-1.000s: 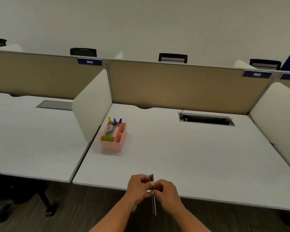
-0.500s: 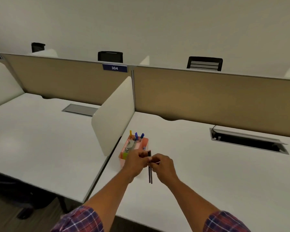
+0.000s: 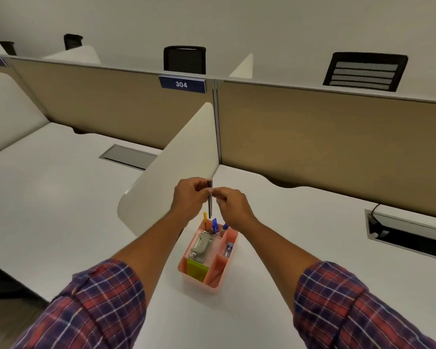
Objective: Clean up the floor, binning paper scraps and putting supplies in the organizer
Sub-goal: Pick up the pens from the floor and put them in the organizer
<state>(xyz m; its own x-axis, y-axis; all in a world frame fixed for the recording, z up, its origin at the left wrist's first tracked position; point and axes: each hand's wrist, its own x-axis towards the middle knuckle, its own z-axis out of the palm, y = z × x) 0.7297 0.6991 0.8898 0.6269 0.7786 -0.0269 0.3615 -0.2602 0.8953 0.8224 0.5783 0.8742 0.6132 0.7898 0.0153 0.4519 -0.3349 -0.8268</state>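
Observation:
A pink desk organizer stands on the white desk below my hands. It holds a yellow pen, blue pens, a grey stapler and green sticky notes. Two dark pencils hang upright just above the organizer's back compartment. My left hand and my right hand both pinch them near the top.
A white side divider stands just left of the organizer. Tan partition panels run along the back, with a "304" label. An open cable tray sits at the right. Black chair backs show behind the partition.
I have stepped closer to the desk. Both hands carried the pencils forward from the desk's front edge to above the organizer, still held upright.

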